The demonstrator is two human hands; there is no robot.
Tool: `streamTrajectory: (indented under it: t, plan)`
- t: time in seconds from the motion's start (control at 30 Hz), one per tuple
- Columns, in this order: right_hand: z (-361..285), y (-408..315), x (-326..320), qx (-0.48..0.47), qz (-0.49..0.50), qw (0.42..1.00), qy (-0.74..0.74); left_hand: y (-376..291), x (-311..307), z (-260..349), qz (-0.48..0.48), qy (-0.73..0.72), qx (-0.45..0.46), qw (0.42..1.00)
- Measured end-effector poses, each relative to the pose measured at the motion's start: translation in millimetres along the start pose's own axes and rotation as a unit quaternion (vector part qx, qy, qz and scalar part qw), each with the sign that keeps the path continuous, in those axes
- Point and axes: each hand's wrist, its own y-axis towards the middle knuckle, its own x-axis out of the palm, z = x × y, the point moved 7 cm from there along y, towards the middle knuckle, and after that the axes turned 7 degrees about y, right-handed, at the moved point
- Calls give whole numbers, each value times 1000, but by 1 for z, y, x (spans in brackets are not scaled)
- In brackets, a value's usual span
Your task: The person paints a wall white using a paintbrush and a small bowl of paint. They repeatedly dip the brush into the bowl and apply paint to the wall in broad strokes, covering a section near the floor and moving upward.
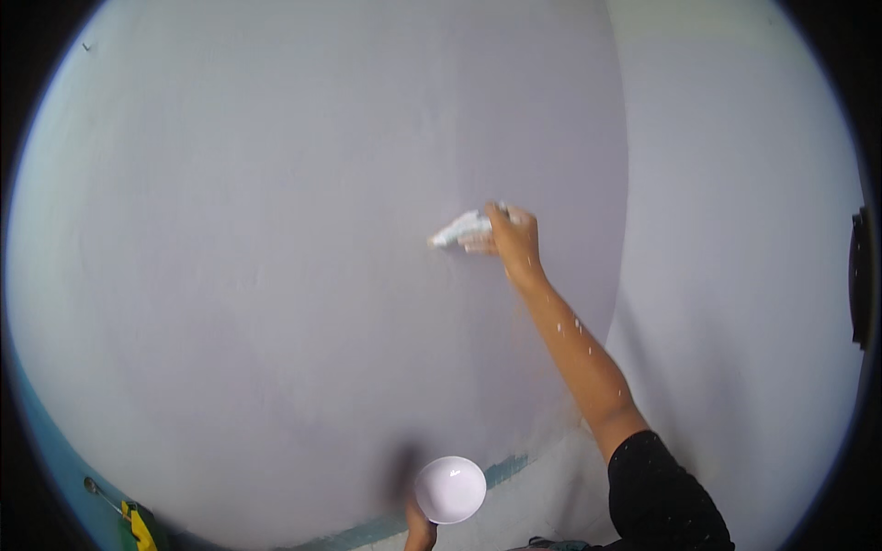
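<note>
A paint-smeared brush (460,227), its tip toward the left, is in my right hand (511,231) against the pale lilac wall (289,227). Whitish paint coats the brush and part of my fingers, and small white specks dot the forearm. Low in the view, my left hand (420,527) holds a round bowl (451,490) from its left underside. Pale lilac paint appears to fill the bowl; its depth cannot be told.
An inner corner meets the adjoining wall (716,206) on the right. A teal band (506,470) runs along the wall's foot. A yellow and green object (140,527) is at the lower left, near a metal ladle-like thing (91,485). A dark object (860,279) stands at the far right edge.
</note>
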Motion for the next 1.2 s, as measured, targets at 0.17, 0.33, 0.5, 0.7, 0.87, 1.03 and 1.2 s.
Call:
streamTrajectory:
  t: [0.17,0.33,0.5,0.7,0.87,1.03,1.2]
  plan:
    - [-129,88,56,-218,9,976,-5,1,25,-11,-17,-2,6,1000]
    - [-224,130,72,-309,94,945,50,-18,65,-23,0,7,7,1000]
    - [-165,97,4,-333,37,942,2,-57,100,-41,19,6,8,1000]
    - [-15,-96,-178,-55,149,985,65,-134,141,-76,32,17,-16,999]
    - [-5,-252,-276,79,70,994,38,-220,179,-91,69,100,-65,990]
    - [-71,-325,-349,105,78,989,-73,-311,234,-113,43,76,-102,991]
    - [-210,-372,-397,261,-52,964,18,-376,298,-155,58,73,-112,989]
